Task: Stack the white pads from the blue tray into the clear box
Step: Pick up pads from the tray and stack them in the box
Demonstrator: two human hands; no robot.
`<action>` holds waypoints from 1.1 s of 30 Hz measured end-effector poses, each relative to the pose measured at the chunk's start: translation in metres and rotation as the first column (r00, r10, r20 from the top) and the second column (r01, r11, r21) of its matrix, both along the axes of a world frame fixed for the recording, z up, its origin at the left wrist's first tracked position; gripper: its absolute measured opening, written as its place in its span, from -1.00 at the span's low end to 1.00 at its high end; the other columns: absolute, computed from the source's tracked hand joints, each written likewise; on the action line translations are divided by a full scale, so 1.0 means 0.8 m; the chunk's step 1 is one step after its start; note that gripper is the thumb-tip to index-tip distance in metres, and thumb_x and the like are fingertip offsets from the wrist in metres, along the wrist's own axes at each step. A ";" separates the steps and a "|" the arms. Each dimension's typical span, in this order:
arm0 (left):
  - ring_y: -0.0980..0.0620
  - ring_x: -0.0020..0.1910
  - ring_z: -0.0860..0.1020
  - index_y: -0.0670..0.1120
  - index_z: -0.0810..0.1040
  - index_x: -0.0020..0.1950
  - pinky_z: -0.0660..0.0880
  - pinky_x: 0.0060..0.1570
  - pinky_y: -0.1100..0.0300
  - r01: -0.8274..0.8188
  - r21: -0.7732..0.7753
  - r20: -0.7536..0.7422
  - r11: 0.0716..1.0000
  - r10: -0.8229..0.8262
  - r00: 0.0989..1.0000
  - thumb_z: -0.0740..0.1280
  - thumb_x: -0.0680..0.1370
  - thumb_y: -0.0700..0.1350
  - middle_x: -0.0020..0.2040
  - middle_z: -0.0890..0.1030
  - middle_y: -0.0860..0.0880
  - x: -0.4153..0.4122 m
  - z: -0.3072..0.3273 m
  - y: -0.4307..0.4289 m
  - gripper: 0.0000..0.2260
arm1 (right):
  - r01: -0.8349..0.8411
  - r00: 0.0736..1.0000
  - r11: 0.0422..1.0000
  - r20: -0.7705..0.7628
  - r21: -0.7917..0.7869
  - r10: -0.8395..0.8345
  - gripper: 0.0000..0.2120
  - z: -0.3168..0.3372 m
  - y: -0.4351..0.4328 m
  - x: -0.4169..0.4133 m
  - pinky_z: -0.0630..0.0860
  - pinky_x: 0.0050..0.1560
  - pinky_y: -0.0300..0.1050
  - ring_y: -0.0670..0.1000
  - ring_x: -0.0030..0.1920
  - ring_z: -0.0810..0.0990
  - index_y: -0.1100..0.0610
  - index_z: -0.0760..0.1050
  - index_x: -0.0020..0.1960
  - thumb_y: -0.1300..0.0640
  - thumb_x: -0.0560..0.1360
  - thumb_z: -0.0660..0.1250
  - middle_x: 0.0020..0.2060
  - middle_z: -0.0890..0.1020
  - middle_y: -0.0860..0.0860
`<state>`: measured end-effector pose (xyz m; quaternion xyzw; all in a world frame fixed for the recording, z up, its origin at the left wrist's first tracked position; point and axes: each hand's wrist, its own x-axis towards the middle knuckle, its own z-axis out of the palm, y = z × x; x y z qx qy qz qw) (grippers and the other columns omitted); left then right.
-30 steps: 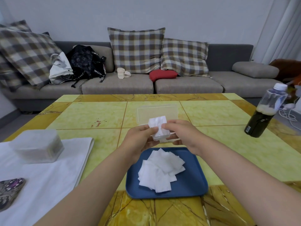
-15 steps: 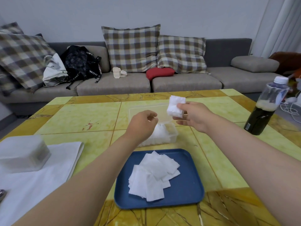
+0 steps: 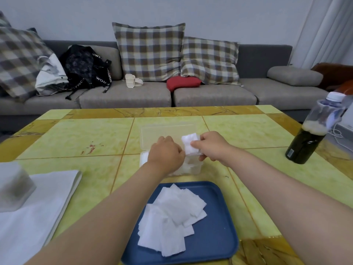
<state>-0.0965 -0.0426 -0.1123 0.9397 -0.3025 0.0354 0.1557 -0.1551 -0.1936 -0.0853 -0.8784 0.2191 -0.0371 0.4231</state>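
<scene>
1 white pad (image 3: 190,143) is pinched in the right hand (image 3: 212,148), thumb and forefinger closed on its right edge, so it hangs upright just above the clear box (image 3: 193,168). It is bunched and creased where the fingers meet it, which suggests a very light, soft, limp thing, closer to cotton or gauze than to card. It will likely fold under its own weight if held by a corner, so an edge pinch near the middle, as here, seems the better hold, with the pad laid down flat rather than dropped.

Just to the left of that hand, the left hand (image 3: 166,154) is curled into a loose fist over the box's near left part. I cannot tell whether it presses on the pads inside, holds the box wall, or grips nothing, because the fingers are tucked under and hidden.

Several more white pads (image 3: 172,219) lie in a loose, overlapping heap on the blue tray (image 3: 215,243), nearer the body than both hands and below the wrists. They probably cling and slide over each other, so lifting 1 at a time from a free top corner looks safest. Inside the box some white shows through the wall, but how many pads are stacked there is unclear.
</scene>
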 end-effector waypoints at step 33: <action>-0.05 0.61 -0.01 0.09 0.12 0.62 -0.07 0.56 0.01 0.160 0.126 0.071 0.979 -0.170 0.983 0.08 0.63 0.25 0.64 0.08 0.00 -0.027 -0.027 0.078 -0.42 | -0.068 0.998 0.872 -0.034 -0.485 0.059 -0.74 -0.006 0.034 -0.026 0.53 -0.11 -0.08 0.08 -0.06 0.58 0.04 0.64 -0.05 0.23 0.50 0.19 -0.10 0.64 -0.05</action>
